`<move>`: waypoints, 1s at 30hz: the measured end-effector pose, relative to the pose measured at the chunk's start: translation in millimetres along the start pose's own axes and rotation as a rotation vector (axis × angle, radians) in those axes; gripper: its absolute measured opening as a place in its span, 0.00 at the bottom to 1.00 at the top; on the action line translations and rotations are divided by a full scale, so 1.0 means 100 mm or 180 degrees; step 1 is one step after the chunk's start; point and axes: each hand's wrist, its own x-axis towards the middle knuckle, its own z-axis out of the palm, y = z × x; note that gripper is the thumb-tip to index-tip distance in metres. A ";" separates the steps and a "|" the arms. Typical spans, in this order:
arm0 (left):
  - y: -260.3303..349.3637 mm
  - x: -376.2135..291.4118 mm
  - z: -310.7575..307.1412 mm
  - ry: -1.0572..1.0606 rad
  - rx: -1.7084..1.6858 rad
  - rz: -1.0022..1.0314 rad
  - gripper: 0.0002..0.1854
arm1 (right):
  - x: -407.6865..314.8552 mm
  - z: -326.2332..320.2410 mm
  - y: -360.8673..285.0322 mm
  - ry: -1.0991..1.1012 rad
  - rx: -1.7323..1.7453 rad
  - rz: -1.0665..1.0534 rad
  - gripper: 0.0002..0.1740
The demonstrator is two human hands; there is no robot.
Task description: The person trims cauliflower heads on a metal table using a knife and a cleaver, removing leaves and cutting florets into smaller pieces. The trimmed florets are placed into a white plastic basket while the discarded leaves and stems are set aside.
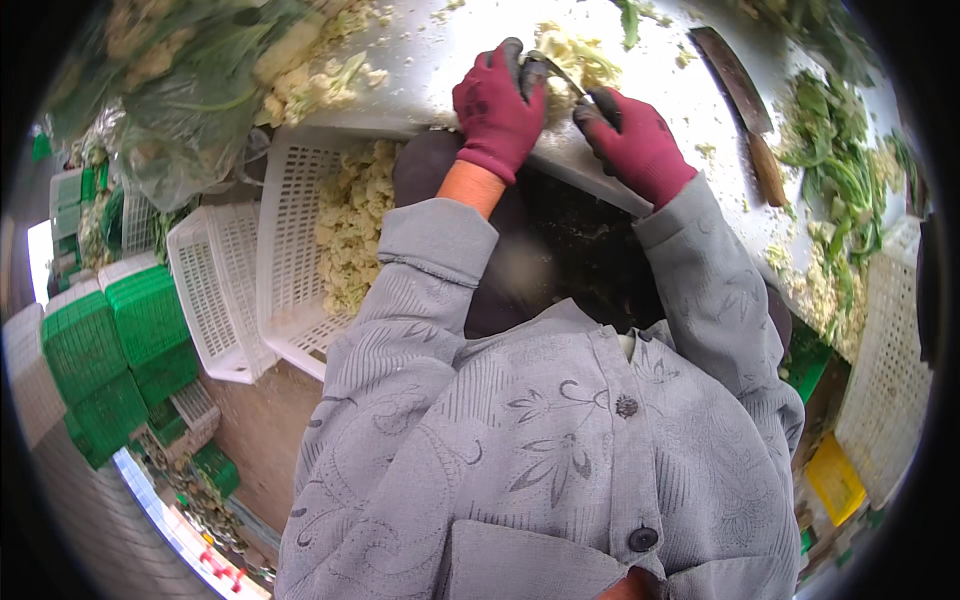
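My left hand (501,105), in a maroon glove with dark fingertips, grips a cauliflower piece (574,56) at its left side, over the metal worktop (431,56). A small curved knife (561,73) lies across the cauliflower. Its one end reaches the fingertips of my left hand, and the other is in the fingers of my right hand (634,139), gloved alike. The handle is mostly hidden in that grip. To the right, a cleaver (735,82) with a wooden handle rests on the worktop. Cauliflower crumbs are scattered around both hands.
Below the worktop at left, a white plastic crate (296,225) holds cauliflower florets (352,232); another white crate (221,285) stands beside it. Bagged cauliflower (195,105) crowds the upper left. Trimmed leaves (829,150) lie at right. Green crates (86,345) are stacked farther left.
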 end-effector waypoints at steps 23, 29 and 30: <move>0.02 -0.06 0.01 0.0082 -0.0333 0.0013 0.12 | 0.09 -0.07 -0.13 -0.0219 -0.0955 0.0078 0.19; 0.06 -0.02 0.05 0.0075 -0.1018 0.0055 0.15 | -0.01 0.05 -0.03 0.0147 -0.1306 -0.0082 0.19; 0.08 -0.03 0.07 0.0087 -0.1212 -0.0094 0.19 | -0.04 0.05 -0.01 0.0123 -0.1252 -0.0032 0.18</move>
